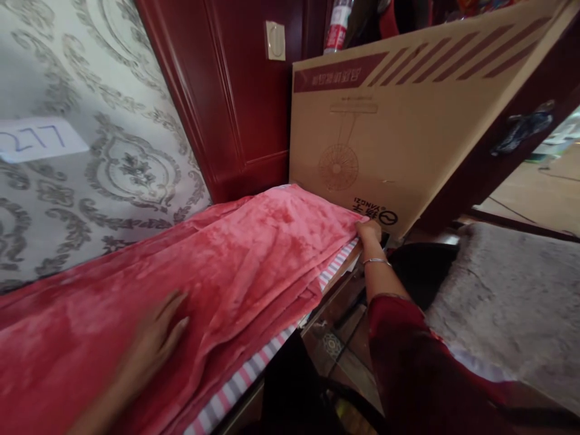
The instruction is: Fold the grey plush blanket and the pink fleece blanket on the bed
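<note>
left hand flat, open on red blanket; right hand seemingly pinches its corner by cardboard box.

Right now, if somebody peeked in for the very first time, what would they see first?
The big pink-red blanket spread over the bed fills the middle and left, with the left hand flat on it and the right hand at its far corner. Behind that corner leans a large cardboard box printed with a fan drawing. On the left is swirly grey wallpaper.
</note>
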Tool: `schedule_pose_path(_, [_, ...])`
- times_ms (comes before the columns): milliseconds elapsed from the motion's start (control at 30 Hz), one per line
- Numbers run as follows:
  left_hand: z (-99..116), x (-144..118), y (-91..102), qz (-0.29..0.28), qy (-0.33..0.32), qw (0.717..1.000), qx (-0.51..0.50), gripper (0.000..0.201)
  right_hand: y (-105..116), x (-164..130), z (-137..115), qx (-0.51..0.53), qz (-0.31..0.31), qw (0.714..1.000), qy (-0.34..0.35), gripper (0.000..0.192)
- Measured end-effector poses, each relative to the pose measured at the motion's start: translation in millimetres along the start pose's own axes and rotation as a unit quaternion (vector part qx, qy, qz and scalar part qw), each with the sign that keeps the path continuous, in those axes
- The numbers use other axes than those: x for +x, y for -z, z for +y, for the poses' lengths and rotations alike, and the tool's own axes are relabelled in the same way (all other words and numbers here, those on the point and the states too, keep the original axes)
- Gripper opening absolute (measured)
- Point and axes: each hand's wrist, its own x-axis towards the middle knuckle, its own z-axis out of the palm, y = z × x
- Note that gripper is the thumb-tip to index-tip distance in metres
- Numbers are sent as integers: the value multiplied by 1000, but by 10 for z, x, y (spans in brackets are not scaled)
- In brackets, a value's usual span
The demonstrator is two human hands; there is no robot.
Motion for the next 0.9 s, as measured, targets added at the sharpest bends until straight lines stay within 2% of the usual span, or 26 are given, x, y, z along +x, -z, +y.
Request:
schedule_pose_path(133, [-88,-36,-183,-52,-6,998,46,63,-33,-8,6,-9,13,1000,-1,44])
schedule_pose_path(267, [-100,-107,-374,-25,-15,996,90,64,-80,-75,-7,-6,40,999,14,42])
schedule_pose_path(367, [-137,-125,-440,-7,-25,995,96,63,-118,-135,-51,3,53,998,34,37])
schedule_pose_path(500, [-160,-120,-451,0,-32,995,98,62,-126,-144,-126,23,48,998,40,35])
schedule_pose_path(600, [-138,-130,-439,11,-29,996,88,62,-114,-125,-153,34,40,998,18,39])
schedule_pose_path(667, [-112,-146,-417,16,-41,996,73,62,-113,-139,-159,42,44,998,2,34])
schedule_pose_path(767, [-63,-166,-358,12,-94,994,54,66,-100,-196,-208,64,76,995,4,29])
schedule_pose_path(900, [8,-162,-275,-11,-161,985,57,67,37,-163,-436,102,137,985,38,27])
